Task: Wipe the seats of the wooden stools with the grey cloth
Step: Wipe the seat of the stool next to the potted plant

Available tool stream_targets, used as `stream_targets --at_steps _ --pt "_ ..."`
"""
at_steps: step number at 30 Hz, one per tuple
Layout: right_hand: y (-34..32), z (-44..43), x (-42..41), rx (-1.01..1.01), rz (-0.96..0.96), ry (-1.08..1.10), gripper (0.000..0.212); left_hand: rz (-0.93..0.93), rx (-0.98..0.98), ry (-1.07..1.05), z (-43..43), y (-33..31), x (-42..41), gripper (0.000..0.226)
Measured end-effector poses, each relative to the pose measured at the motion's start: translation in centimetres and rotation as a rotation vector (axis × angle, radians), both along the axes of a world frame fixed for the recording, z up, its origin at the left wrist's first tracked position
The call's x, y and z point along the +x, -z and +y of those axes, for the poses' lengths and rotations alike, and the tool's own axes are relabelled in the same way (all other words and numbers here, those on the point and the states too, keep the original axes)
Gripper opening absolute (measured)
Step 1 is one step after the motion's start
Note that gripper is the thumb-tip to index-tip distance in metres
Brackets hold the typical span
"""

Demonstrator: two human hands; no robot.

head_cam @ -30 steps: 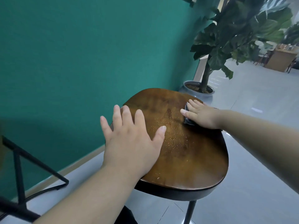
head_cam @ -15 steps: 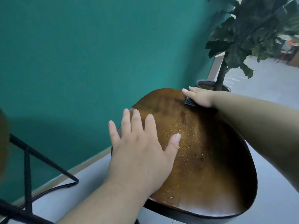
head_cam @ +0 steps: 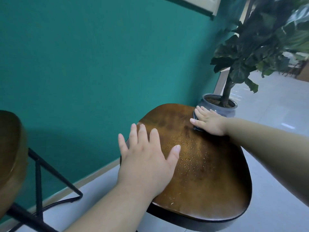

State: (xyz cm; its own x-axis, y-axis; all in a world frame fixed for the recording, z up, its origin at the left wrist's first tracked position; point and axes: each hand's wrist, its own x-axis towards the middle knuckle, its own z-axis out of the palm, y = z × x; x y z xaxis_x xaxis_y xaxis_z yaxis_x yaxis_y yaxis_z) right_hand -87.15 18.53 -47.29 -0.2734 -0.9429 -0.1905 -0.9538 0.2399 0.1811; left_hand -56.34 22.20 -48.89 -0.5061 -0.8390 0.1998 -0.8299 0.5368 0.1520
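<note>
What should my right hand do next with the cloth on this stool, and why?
Probably draw the right hand and the cloth under it back toward you across the middle of the seat. The cloth sits at the far edge, while pale specks lie scattered over the centre, beside the left hand resting flat.

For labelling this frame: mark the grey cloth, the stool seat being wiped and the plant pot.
grey cloth (head_cam: 198, 129), head view, exposed lower corner.
wooden stool seat (head_cam: 209, 178), head view, bare wood near centre.
plant pot (head_cam: 229, 112), head view, grey outer wall.
</note>
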Motion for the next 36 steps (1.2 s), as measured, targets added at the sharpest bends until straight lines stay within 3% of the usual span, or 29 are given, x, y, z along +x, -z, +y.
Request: stream_targets --at_steps 8,11,15,20,30,34,36 --pt "-1.9 8.7 2.0 0.141 -0.122 -0.096 0.125 0.004 0.022 -0.005 0.0 -0.1 0.0 0.080" --pt "-2.3 12.3 3.1 0.128 -0.181 -0.122 0.101 0.010 0.029 -0.005 0.0 -0.2 0.0 0.082" --pt "-2.8 16.4 4.8 0.114 -0.297 -0.157 0.117 0.012 0.029 -0.003 0.1 -0.2 0.1 0.082" --pt "-3.1 18.6 6.0 0.154 -0.340 -0.189 0.109 0.009 -0.008 -0.003 0.2 -0.2 0.1 0.084" --pt "-2.3 12.3 3.6 0.164 -0.247 -0.192 0.109 0.018 -0.055 0.050 0.4 0.1 0.2 0.089" --pt "-1.6 7.3 2.7 0.145 -0.171 -0.151 0.086 0.039 -0.062 0.044 0.4 0.1 0.1 0.090" --pt "-1.0 4.4 2.1 0.127 -0.149 -0.144 0.085 0.068 -0.034 0.045 0.2 0.2 0.1 0.090"
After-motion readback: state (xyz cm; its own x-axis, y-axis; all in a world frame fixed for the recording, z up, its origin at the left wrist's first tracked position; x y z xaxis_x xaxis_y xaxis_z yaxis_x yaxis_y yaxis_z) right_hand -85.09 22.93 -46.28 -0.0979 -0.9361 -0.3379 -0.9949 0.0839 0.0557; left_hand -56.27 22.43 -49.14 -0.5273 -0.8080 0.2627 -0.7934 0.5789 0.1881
